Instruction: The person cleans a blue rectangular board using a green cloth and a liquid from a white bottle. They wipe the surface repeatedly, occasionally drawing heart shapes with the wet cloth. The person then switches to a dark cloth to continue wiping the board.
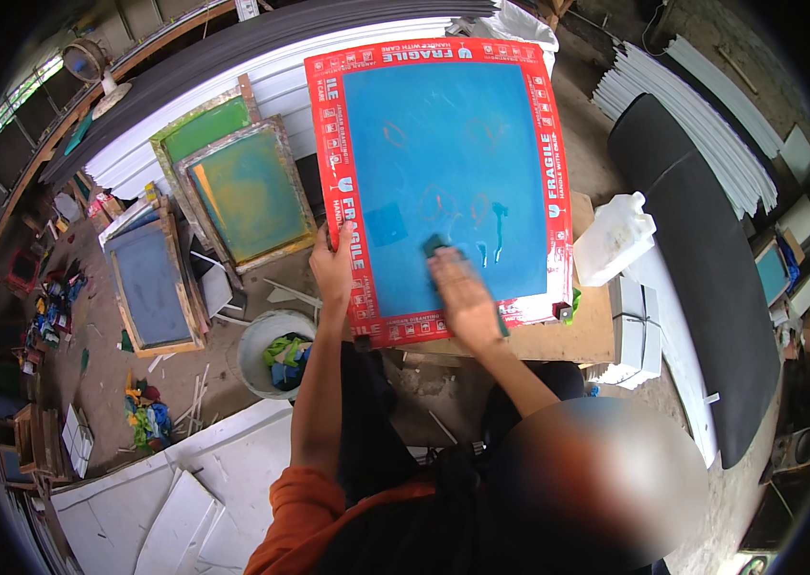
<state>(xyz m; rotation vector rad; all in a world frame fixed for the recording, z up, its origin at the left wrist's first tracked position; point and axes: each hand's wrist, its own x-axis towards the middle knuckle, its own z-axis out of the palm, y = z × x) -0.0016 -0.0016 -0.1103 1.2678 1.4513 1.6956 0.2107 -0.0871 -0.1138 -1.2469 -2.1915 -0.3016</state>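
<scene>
The blue screen (443, 144) stands before you at twelve o'clock, its broad face toward you and red tape (560, 192) all round its border. Your left hand (331, 266) is closed on the taped edge at the screen's eight o'clock. Your right hand (463, 295) lies over a dark green pad (434, 243), holding it against the face near six o'clock; blur hides how tightly the fingers grip.

Expect a fairly light, stiff frame for its breadth, easy to tip if held from one side only. The blue face is probably a thin stretched sheet: delicate, so avoid hard pokes. Wet streaks (498, 233) run just right of the pad, so that patch is likely slippery. Take hold by the taped rim, at nine and three o'clock for an even lift, and keep fingers off the middle.

Mind the white jug (611, 240) just beside the rim towards four o'clock. A bucket (253, 356) of rags (287, 361) sits towards seven.
</scene>
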